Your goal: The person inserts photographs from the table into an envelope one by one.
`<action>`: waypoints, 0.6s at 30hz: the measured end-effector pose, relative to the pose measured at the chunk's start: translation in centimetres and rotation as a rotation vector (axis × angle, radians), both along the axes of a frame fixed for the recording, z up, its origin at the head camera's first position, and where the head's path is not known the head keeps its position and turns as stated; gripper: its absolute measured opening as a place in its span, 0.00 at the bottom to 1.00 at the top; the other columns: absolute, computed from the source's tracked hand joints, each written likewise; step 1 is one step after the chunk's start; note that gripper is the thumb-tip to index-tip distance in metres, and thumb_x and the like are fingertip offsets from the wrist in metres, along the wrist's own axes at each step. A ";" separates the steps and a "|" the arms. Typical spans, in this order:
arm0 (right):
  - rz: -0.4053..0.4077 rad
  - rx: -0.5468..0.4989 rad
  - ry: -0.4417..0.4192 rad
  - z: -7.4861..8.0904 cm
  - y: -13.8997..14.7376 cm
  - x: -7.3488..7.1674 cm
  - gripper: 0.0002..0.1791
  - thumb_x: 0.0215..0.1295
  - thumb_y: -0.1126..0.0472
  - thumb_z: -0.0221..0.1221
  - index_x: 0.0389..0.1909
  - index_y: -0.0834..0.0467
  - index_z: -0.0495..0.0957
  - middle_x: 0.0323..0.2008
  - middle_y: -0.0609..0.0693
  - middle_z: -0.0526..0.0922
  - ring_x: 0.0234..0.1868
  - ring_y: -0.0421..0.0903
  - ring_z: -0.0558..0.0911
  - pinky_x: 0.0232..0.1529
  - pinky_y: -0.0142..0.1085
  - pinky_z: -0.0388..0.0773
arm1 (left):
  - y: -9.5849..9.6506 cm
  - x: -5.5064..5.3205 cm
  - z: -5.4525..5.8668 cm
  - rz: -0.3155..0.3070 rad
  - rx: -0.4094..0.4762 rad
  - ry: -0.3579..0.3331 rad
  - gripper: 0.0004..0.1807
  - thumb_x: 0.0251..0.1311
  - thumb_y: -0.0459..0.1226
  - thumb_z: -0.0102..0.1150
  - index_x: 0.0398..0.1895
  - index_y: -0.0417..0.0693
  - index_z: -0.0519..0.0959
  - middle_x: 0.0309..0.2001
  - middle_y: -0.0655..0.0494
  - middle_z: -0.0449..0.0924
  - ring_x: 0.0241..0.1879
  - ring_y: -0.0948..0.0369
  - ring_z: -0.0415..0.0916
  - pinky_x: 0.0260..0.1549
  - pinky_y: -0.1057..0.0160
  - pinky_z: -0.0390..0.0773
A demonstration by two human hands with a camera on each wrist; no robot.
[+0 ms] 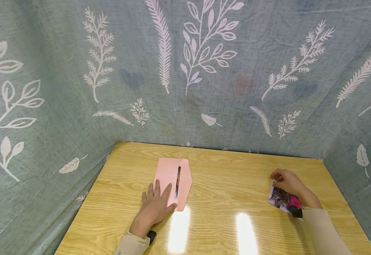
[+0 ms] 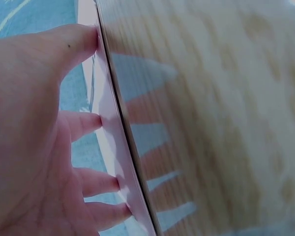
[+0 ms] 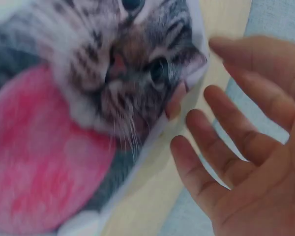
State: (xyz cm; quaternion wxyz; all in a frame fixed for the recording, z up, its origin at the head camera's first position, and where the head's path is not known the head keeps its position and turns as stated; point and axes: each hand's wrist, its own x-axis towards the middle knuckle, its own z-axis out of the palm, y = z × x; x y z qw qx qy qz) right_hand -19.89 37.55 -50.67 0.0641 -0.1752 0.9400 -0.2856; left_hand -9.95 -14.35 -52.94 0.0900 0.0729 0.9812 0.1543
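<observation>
A pink envelope lies on the wooden table, its pointed flap folded out to the right. A narrow dark strip of a picture shows at its opening. My left hand rests on the envelope's lower part with fingers spread; in the left wrist view the fingertips press on the pink paper. Over the right side of the table, my right hand pinches one corner of a cat photo. The right wrist view shows the cat's face and a pink patch, with the other fingers loosely bent beside the edge.
The wooden table carries two bright light reflections near its front. Grey-green cloth with white leaf prints hangs behind the table and along both sides. A black band sits at the left wrist.
</observation>
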 end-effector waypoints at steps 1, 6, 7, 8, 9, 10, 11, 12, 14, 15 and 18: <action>0.017 0.011 0.010 0.1 0.1 0.1 0.14 0.57 0.70 0.69 0.44 0.68 0.80 0.40 0.59 0.83 0.40 0.58 0.82 0.40 0.51 0.78 | 0.0 0.0 0.0 0.000 0.002 0.001 0.43 0.67 0.60 0.56 0.79 0.54 0.57 0.76 0.27 0.42 0.73 0.30 0.39 0.62 0.25 0.46; 0.052 0.095 0.074 0.0 0.7 0.6 0.21 0.51 0.65 0.74 0.45 0.66 0.81 0.45 0.67 0.80 0.48 0.70 0.76 0.45 0.63 0.73 | 0.0 0.1 0.0 -0.008 0.008 0.010 0.43 0.67 0.59 0.56 0.79 0.53 0.57 0.76 0.27 0.42 0.73 0.29 0.39 0.62 0.25 0.46; 0.042 0.107 0.077 -0.1 0.7 0.7 0.20 0.50 0.64 0.75 0.44 0.65 0.81 0.45 0.68 0.79 0.49 0.71 0.75 0.45 0.64 0.71 | 0.0 0.1 0.0 -0.009 0.008 0.012 0.43 0.67 0.59 0.56 0.79 0.53 0.57 0.76 0.27 0.42 0.73 0.29 0.39 0.62 0.24 0.47; 0.031 0.116 0.077 -0.2 0.8 0.8 0.20 0.50 0.64 0.75 0.43 0.64 0.81 0.45 0.68 0.78 0.50 0.71 0.74 0.45 0.65 0.70 | 0.0 0.1 0.0 -0.010 0.008 0.014 0.42 0.67 0.59 0.56 0.79 0.53 0.57 0.75 0.27 0.42 0.73 0.29 0.40 0.61 0.24 0.47; 0.019 0.119 0.075 -0.3 0.8 0.9 0.19 0.50 0.64 0.75 0.42 0.63 0.81 0.46 0.68 0.77 0.50 0.71 0.73 0.45 0.65 0.70 | 0.0 0.1 0.0 -0.011 0.008 0.016 0.42 0.67 0.59 0.56 0.79 0.53 0.57 0.75 0.27 0.42 0.73 0.29 0.40 0.61 0.24 0.47; 0.016 0.122 0.080 -0.5 0.8 0.9 0.18 0.50 0.64 0.75 0.40 0.62 0.81 0.44 0.67 0.78 0.49 0.70 0.74 0.45 0.64 0.70 | 0.0 0.1 0.0 -0.010 0.007 0.015 0.42 0.67 0.59 0.56 0.79 0.53 0.57 0.75 0.27 0.42 0.73 0.29 0.40 0.61 0.24 0.47; 0.011 0.122 0.083 -0.5 0.8 0.8 0.17 0.49 0.65 0.75 0.39 0.62 0.81 0.43 0.66 0.78 0.48 0.69 0.74 0.44 0.63 0.70 | 0.0 0.1 0.0 -0.010 0.005 0.014 0.42 0.67 0.59 0.56 0.79 0.53 0.57 0.75 0.27 0.42 0.73 0.29 0.40 0.61 0.24 0.47; 0.006 0.121 0.089 -0.5 0.8 0.8 0.16 0.49 0.65 0.75 0.37 0.62 0.80 0.41 0.64 0.78 0.46 0.67 0.75 0.44 0.62 0.70 | 0.0 0.1 0.0 -0.009 0.003 0.013 0.42 0.67 0.59 0.56 0.79 0.53 0.57 0.76 0.27 0.42 0.73 0.29 0.40 0.61 0.24 0.47; -0.008 0.109 0.081 -0.5 0.7 0.7 0.14 0.50 0.67 0.74 0.35 0.61 0.79 0.38 0.60 0.78 0.41 0.61 0.75 0.40 0.56 0.72 | 0.0 0.1 0.0 -0.007 0.004 0.012 0.42 0.67 0.59 0.56 0.79 0.53 0.57 0.76 0.27 0.42 0.73 0.29 0.40 0.61 0.24 0.47; -0.016 0.093 0.067 -0.4 0.6 0.7 0.13 0.51 0.68 0.72 0.34 0.61 0.78 0.36 0.58 0.78 0.39 0.58 0.76 0.38 0.53 0.72 | 0.0 0.1 0.0 -0.006 0.005 0.012 0.42 0.67 0.59 0.56 0.79 0.54 0.57 0.76 0.27 0.42 0.73 0.29 0.40 0.62 0.24 0.47; -0.050 0.043 0.010 -0.1 0.4 0.6 0.10 0.56 0.70 0.68 0.33 0.62 0.75 0.34 0.53 0.78 0.35 0.50 0.77 0.33 0.45 0.73 | 0.0 0.0 0.0 -0.007 0.009 0.012 0.42 0.67 0.59 0.56 0.79 0.54 0.57 0.76 0.28 0.42 0.73 0.29 0.39 0.62 0.24 0.47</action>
